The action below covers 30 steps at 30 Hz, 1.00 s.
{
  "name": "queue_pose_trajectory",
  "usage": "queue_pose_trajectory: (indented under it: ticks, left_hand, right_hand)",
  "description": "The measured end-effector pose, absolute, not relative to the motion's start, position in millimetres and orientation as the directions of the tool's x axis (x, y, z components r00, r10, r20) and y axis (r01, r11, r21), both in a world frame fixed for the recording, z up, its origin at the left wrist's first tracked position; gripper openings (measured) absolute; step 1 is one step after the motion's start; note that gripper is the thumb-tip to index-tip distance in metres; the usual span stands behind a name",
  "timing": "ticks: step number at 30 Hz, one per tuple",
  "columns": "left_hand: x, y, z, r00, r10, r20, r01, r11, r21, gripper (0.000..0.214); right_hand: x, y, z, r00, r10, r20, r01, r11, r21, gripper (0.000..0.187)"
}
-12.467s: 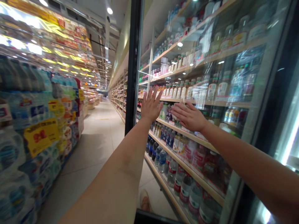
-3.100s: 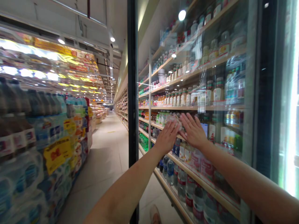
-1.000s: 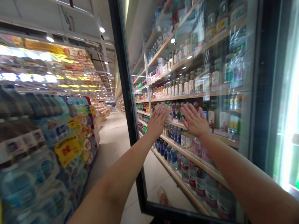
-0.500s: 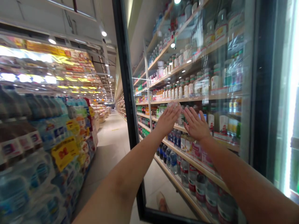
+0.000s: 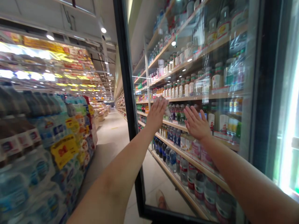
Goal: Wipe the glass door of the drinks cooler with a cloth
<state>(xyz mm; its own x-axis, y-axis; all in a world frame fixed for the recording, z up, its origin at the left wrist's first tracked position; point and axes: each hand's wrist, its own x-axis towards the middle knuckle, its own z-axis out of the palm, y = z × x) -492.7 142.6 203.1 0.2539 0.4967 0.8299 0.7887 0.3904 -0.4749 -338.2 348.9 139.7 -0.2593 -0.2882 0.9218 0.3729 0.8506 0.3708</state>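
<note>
A glass refrigerator door with a black frame stands swung open in front of me. My left hand is flat on the glass near the frame, fingers stretched upward, holding nothing. My right hand is also open and flat against the glass, a hand's width to the right. Through the glass I see wooden shelves lined with drink bottles.
Stacked shrink-wrapped water and drink packs with a yellow price tag fill the left side. A tiled aisle runs away between them and the door. A bright cooler interior shows at the far right. A shoe shows below.
My left hand has slid left across the glass, away from the right hand, after being close beside it half a second ago. The right hand has barely moved.
</note>
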Motion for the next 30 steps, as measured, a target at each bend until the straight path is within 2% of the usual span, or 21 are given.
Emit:
queue_pose_trajectory:
  ticks: [1,3,6,9,11,13,16,18,22,26,30]
  left_hand:
    - [-495.3,139.9,201.5,0.220,0.453,0.864,0.811,0.407,-0.420,0.069]
    - [-500.4,131.7,180.8,0.213,0.415,0.885,0.830,0.401,-0.388,0.069]
    - [-509.0,114.3,138.0,0.287,0.467,0.836,0.810,0.349,-0.472,0.068]
    - [-520.1,102.4,137.8,0.305,0.543,0.783,0.789,0.316,-0.527,0.067]
    - [-527.2,101.4,164.8,0.259,0.510,0.820,0.807,0.352,-0.474,0.070]
    - [-532.5,103.9,192.4,0.180,0.416,0.891,0.835,0.415,-0.362,0.073]
    - [-535.3,105.9,193.3,0.098,0.322,0.942,0.851,0.464,-0.247,0.077]
    - [-534.4,101.7,163.6,0.105,0.340,0.934,0.838,0.476,-0.267,0.075]
    - [-538.9,85.1,112.3,0.193,0.423,0.886,0.786,0.474,-0.397,0.070]
    - [-553.2,77.9,149.9,0.249,0.505,0.827,0.761,0.426,-0.489,0.067]
    - [-554.3,84.4,178.1,0.170,0.350,0.921,0.784,0.518,-0.341,0.068]
  right_hand:
    - [-338.0,348.8,139.8,-0.258,-0.287,0.923,0.371,0.852,0.369,0.067]
    - [-337.2,348.6,140.1,-0.251,-0.290,0.923,0.370,0.853,0.369,0.066]
    - [-336.3,348.3,140.6,-0.248,-0.296,0.922,0.369,0.851,0.373,0.067]
    - [-336.7,348.2,140.9,-0.258,-0.293,0.921,0.376,0.848,0.375,0.068]
    - [-337.3,348.5,140.8,-0.261,-0.294,0.920,0.383,0.843,0.378,0.068]
    - [-337.8,348.8,140.6,-0.260,-0.295,0.919,0.383,0.842,0.379,0.068]
    - [-337.6,349.2,140.5,-0.263,-0.288,0.921,0.375,0.849,0.373,0.069]
    - [-337.0,349.1,140.4,-0.265,-0.287,0.920,0.370,0.851,0.372,0.069]
    - [-336.7,348.5,140.2,-0.263,-0.291,0.920,0.377,0.847,0.376,0.067]
    - [-338.5,348.2,140.0,-0.256,-0.290,0.922,0.386,0.844,0.372,0.065]
    - [-338.5,347.4,140.6,-0.253,-0.288,0.924,0.371,0.853,0.367,0.066]
